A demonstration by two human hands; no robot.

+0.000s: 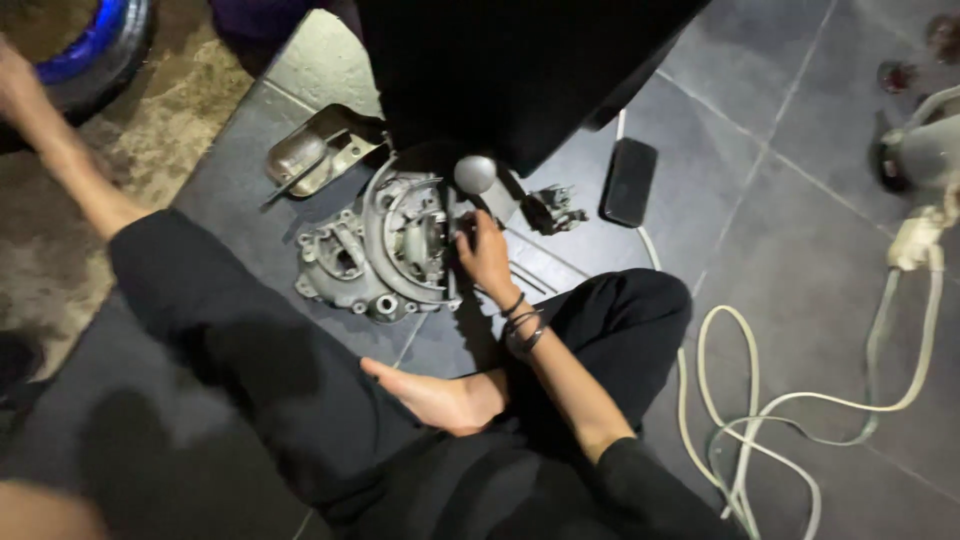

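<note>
Fingers of the right hand (487,252) are curled against the right-hand edge of a grey metal engine casing (385,250), which lies flat on the dark tiled floor (800,250). Whether a small part is pinched between the fingertips cannot be told, since they are hidden against the casing. The right wrist is bent slightly downward and is ringed by several dark bands (522,328); the forearm is extended forward from a black sleeve at the lower right.

The left hand (15,75) is seen only at the upper left edge of the view, with the bare forearm stretched well away from the casing; its grip cannot be told. A blue-rimmed round object (95,45) lies just beside it.

A bare foot (440,398) is tucked under the right forearm, with black-trousered legs folded on either side of the casing. A round grey knob (475,173) is located just above the right hand. A bent metal cover (315,150) lies to the upper left of the casing, a small metal part (553,208) to its right, and a black phone (629,182) beyond that. A pale cable (780,410) is looped on the floor at the right.
</note>
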